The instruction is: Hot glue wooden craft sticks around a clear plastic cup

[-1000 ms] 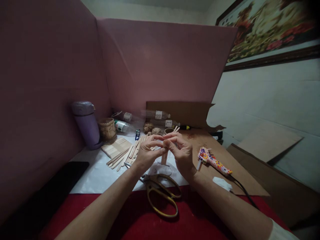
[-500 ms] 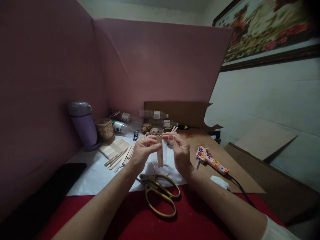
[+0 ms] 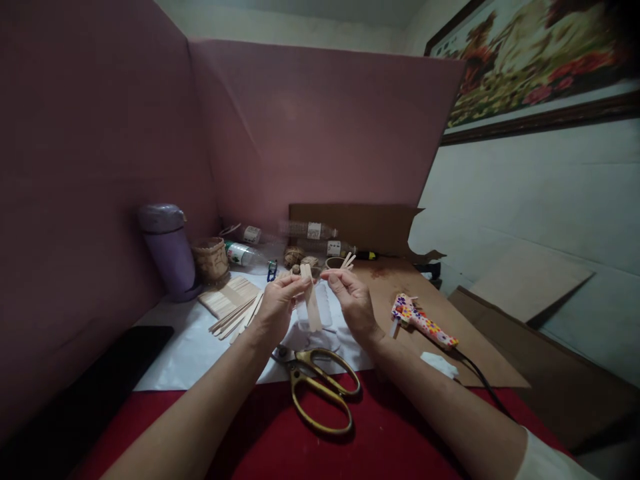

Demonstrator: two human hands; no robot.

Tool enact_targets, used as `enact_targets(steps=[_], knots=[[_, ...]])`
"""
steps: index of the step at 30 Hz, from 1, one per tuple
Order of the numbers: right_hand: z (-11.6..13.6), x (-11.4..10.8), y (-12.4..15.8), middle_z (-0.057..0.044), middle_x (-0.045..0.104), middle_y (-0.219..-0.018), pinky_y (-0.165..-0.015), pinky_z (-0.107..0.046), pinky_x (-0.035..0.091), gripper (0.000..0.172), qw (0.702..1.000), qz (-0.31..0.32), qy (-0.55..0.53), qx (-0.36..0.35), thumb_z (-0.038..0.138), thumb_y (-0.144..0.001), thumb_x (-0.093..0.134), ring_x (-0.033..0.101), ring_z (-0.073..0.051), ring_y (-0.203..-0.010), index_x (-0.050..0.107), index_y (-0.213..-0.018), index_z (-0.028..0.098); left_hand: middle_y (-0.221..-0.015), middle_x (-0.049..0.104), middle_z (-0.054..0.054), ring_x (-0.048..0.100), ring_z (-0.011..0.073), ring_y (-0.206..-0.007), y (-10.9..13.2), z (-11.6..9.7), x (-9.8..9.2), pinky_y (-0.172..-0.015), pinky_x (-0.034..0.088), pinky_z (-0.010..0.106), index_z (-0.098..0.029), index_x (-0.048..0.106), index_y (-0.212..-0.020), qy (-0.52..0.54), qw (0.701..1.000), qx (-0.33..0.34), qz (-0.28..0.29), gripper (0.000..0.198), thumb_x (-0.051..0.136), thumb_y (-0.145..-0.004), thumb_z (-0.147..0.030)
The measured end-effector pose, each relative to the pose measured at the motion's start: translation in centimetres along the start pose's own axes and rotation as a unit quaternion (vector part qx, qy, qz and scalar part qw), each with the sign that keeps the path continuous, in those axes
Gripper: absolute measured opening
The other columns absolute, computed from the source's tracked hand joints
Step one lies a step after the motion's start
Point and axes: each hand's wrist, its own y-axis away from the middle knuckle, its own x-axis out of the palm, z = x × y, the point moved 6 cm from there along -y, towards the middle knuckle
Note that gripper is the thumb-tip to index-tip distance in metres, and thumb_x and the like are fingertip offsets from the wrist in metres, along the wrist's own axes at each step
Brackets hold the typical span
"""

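Note:
Upright in front of me, flat wooden craft sticks (image 3: pixel 312 310) are pinched near their top by my left hand (image 3: pixel 283 297); they overlap, and I cannot count them. Just to their right is my right hand (image 3: pixel 354 299), thumb and fingers drawn together in a pinch. Whatever is between those fingertips is too small to make out. Behind the sticks a clear plastic piece (image 3: pixel 324 303) stands on the white sheet (image 3: pixel 175 360). Below my hands lie large scissors (image 3: pixel 325 390) with gold-coloured handles, pointing left and away.
To the left are a stack of craft sticks (image 3: pixel 229 297), a woven-looking cup (image 3: pixel 210 259) and a purple flask (image 3: pixel 167 257). Plastic bottles (image 3: pixel 245 255) and twine balls (image 3: pixel 293 256) lie behind. A flowered glue gun (image 3: pixel 423 321) with its cord rests on cardboard (image 3: pixel 480 363) at right.
The craft sticks in my left hand have shifted slightly left and now lean and overlap more. My right fingertips have drawn together into a pinch, with a gap from the sticks.

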Motion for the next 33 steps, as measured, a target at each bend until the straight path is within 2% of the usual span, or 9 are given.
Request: enact_targets(steps=[4, 8, 12, 16, 19, 22, 27, 30, 33], knots=[[-1.7, 0.5, -0.2, -0.006, 0.071, -0.092, -0.084, -0.037, 0.048, 0.038, 0.998, 0.027, -0.011, 0.052, 0.058, -0.086, 0.06, 0.062, -0.023, -0.092, 0.073, -0.087, 0.022, -0.07, 0.069, 0.004, 0.06, 0.0134, -0.067, 0.0, -0.1, -0.2, -0.069, 0.044, 0.027, -0.014, 0.072, -0.065, 0.01, 1.0, -0.007, -0.008, 0.029, 0.089, -0.051, -0.033], [-3.0, 1.4, 0.2, -0.007, 0.072, -0.09, -0.076, -0.035, 0.051, 0.057, 0.984, 0.056, -0.079, 0.146, 0.073, -0.074, 0.065, 0.064, -0.023, -0.088, 0.07, -0.093, 0.02, -0.068, 0.068, 0.002, 0.059, 0.0125, -0.065, 0.0, -0.5, -0.4, -0.067, 0.046, 0.026, -0.014, 0.069, -0.065, 0.031, 0.999, -0.013, -0.031, 0.034, 0.091, -0.048, -0.034], [-2.5, 3.2, 1.5, -0.009, 0.073, -0.097, -0.074, -0.035, 0.054, 0.064, 0.928, 0.163, -0.213, 0.258, 0.077, -0.07, 0.068, 0.069, -0.024, -0.091, 0.068, -0.1, 0.02, -0.071, 0.068, 0.002, 0.059, 0.0118, -0.064, 0.0, -1.1, -0.5, -0.066, 0.047, 0.026, -0.015, 0.067, -0.065, 0.051, 0.998, 0.008, -0.04, 0.037, 0.091, -0.047, -0.035], [-1.0, 4.1, 2.7, -0.006, 0.073, -0.105, -0.073, -0.032, 0.055, 0.057, 0.881, 0.237, -0.27, 0.308, 0.061, -0.068, 0.08, 0.07, -0.022, -0.091, 0.066, -0.109, 0.023, -0.076, 0.069, 0.002, 0.059, 0.0111, -0.065, 0.0, -1.1, -0.6, -0.065, 0.046, 0.025, -0.014, 0.068, -0.069, 0.042, 0.998, 0.029, -0.03, 0.036, 0.091, -0.052, -0.036], [-0.6, 4.1, 2.8, -0.005, 0.073, -0.104, -0.074, -0.031, 0.055, 0.054, 0.874, 0.238, -0.286, 0.312, 0.051, -0.068, 0.084, 0.07, -0.02, -0.088, 0.065, -0.111, 0.024, -0.074, 0.069, 0.002, 0.058, 0.0105, -0.064, 0.1, -1.2, -0.5, -0.064, 0.045, 0.024, -0.014, 0.069, -0.073, 0.022, 0.998, 0.057, -0.019, 0.036, 0.09, -0.056, -0.037], [-0.4, 4.1, 2.6, -0.005, 0.073, -0.1, -0.073, -0.03, 0.054, 0.05, 0.867, 0.241, -0.311, 0.305, 0.051, -0.07, 0.081, 0.07, -0.018, -0.084, 0.065, -0.109, 0.023, -0.075, 0.068, 0.001, 0.058, 0.0109, -0.066, 0.2, -1.3, -0.3, -0.065, 0.044, 0.024, -0.014, 0.07, -0.079, 0.008, 0.997, 0.071, -0.014, 0.038, 0.088, -0.059, -0.041], [-1.3, 4.0, 2.2, -0.005, 0.073, -0.1, -0.075, -0.029, 0.053, 0.054, 0.873, 0.213, -0.33, 0.289, 0.051, -0.068, 0.084, 0.069, -0.018, -0.086, 0.065, -0.109, 0.022, -0.088, 0.067, 0.003, 0.06, 0.0137, -0.078, 0.3, -1.5, -0.3, -0.073, 0.046, 0.026, -0.015, 0.067, -0.098, 0.0, 0.994, 0.097, -0.05, 0.054, 0.089, -0.057, -0.043], [-2.0, 3.7, 1.8, -0.007, 0.072, -0.103, -0.077, -0.031, 0.053, 0.065, 0.891, 0.162, -0.322, 0.277, 0.052, -0.063, 0.088, 0.068, -0.021, -0.094, 0.061, -0.114, 0.023, -0.089, 0.065, 0.003, 0.06, 0.015, -0.079, 0.4, -0.9, -0.4, -0.073, 0.047, 0.028, -0.017, 0.062, -0.099, -0.01, 0.996, 0.063, -0.058, 0.056, 0.087, -0.06, -0.048], [-1.9, 3.6, 1.6, -0.008, 0.071, -0.107, -0.079, -0.034, 0.053, 0.064, 0.903, 0.142, -0.317, 0.251, 0.056, -0.067, 0.083, 0.066, -0.025, -0.102, 0.06, -0.117, 0.023, -0.089, 0.064, 0.004, 0.06, 0.0164, -0.077, 0.7, 0.1, 0.3, -0.07, 0.049, 0.03, -0.017, 0.061, -0.096, -0.013, 1.0, 0.003, -0.016, 0.053, 0.081, -0.066, -0.055]])
